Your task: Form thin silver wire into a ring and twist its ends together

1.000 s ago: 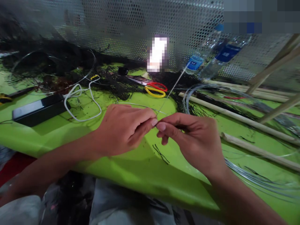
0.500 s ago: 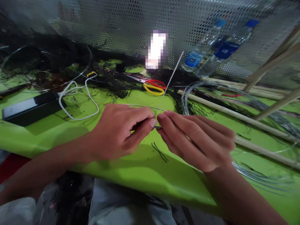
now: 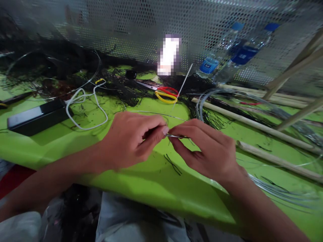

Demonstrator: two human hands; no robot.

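While pinching thin wire [image 3: 176, 136] tight in left hand [image 3: 131, 139] and right hand [image 3: 204, 151], seems mid-twist; next, needs steady grip, small turns.

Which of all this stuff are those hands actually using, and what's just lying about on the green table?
In use:
left hand and right hand, both pinching the thin wire

Lying about:
scissors
white cable
flat black device
water bottles
wooden sticks
wire coil
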